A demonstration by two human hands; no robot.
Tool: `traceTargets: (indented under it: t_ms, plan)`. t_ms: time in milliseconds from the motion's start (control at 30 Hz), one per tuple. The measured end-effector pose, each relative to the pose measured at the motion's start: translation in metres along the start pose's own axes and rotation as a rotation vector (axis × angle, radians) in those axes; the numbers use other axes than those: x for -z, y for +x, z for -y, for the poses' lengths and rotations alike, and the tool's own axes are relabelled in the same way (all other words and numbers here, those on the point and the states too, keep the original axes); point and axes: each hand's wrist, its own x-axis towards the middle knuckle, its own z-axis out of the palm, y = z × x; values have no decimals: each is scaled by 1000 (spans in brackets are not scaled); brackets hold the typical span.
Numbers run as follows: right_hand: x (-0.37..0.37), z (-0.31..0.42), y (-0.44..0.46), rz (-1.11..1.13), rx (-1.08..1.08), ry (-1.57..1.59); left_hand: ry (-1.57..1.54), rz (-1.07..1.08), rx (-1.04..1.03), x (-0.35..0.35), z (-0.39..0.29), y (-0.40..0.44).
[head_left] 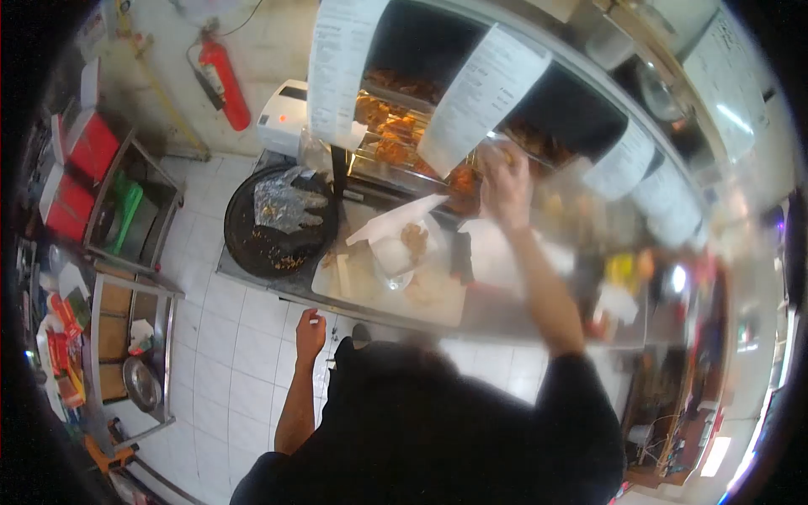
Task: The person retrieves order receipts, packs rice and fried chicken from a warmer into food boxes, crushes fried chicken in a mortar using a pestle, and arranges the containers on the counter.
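– What is the right hand [507, 187] doing?
– It's raised at the far counter, arm outstretched, beside a hanging paper slip [484, 93]. Blur hides its fingers; I can't tell whether they grip anything.
– And the cooked food [394, 143]?
– Just left of that hand, in the lit case. I'd expect light, greasy, slippery pieces that could tear; best taken round the thick middle, without squeezing.
– The white carton [391, 251]?
– Nearer, on the pale board [442, 303], lid up, food inside. Probably light, with thin walls that bend, so support it low on both sides.
– The left hand [310, 330]?
– Low at the near left, above the tiled floor [244, 337], forearm upright, fingers loosely curled. I can't tell if anything is tucked inside.
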Motion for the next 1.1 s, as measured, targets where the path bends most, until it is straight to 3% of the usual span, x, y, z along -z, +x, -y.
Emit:
traceTargets:
  t_ms: [67, 133, 167, 233, 300, 367, 533, 667, 733, 767, 800, 833, 933, 1033, 1100]
  plan:
    - [-26, 21, -29, -264, -66, 222, -38, 1, -21, -7, 26, 3]
    - [-63, 46, -71, -82, -466, 500, -80, -1, -52, -13, 31, 0]
    - [-84, 50, -90, -71, -469, 508, -79, 18, -2, -12, 20, -4]
    - [-120, 55, -127, 122, -835, 768, -35, 87, 122, -13, 8, -4]
    - [-138, 51, -143, 193, -764, 701, -30, 111, 120, -15, 4, -4]
    - [-145, 50, -152, 254, -925, 823, -1, 141, 117, -15, 1, -4]
    - [-189, 16, -182, 395, -720, 491, -27, 148, 151, -15, 4, -6]
    - [-176, 21, -178, 217, -616, 538, -23, 136, 191, -11, 2, -9]
    - [-154, 30, -168, 309, -890, 623, -26, 108, 165, -9, 6, -12]
    - [-127, 38, -148, 495, -619, 633, -69, 130, 223, -12, 14, -11]
    - [-128, 41, -148, 501, -620, 635, -69, 131, 230, -13, 12, -11]
    - [-130, 45, -148, 649, -549, 513, -75, 128, 218, -15, 10, -11]
    - [-133, 62, -131, 1002, -154, 39, -123, 132, 184, -24, -12, -7]
    - [-124, 78, -112, 1357, -280, -65, -166, 139, 117, -35, -34, 0]
    - [-130, 84, -117, 1307, -535, -9, -141, 167, 66, -37, -46, 5]
